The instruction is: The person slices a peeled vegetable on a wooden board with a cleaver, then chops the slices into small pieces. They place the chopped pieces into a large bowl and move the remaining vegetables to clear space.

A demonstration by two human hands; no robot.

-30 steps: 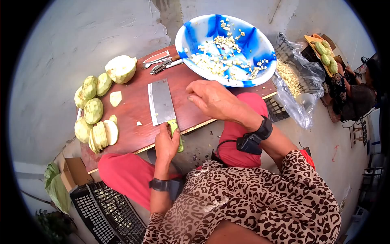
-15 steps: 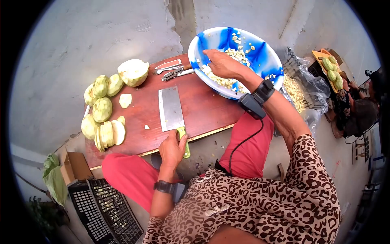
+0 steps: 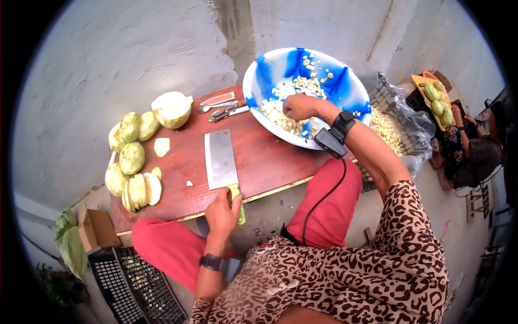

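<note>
My left hand (image 3: 222, 212) is closed at the green handle of a cleaver (image 3: 220, 159), whose wide blade lies flat on the red-brown board (image 3: 183, 156). Inside the blue and white basin (image 3: 347, 83), my right hand (image 3: 300, 106) is closed over the diced pale pieces (image 3: 309, 85); what its fingers hold, if anything, is hidden. Several peeled green fruits (image 3: 132, 157) sit at the board's left end beside a stack of slices (image 3: 141, 190). A larger cut fruit (image 3: 171, 109) rests near the wall. One flat piece (image 3: 162, 147) lies nearby.
Peeling tools (image 3: 222, 112) lie left of the basin. A plastic bag (image 3: 386, 129) of diced pieces is at the right. A black crate (image 3: 137, 286) and cardboard box (image 3: 99, 229) stand below left. Another person (image 3: 475, 156) sits far right near a yellow board of fruits.
My right hand has moved from near the basin's left rim down and right onto the diced pieces, its fingers curled more. My left hand stays at the cleaver handle. The view has shifted slightly.
</note>
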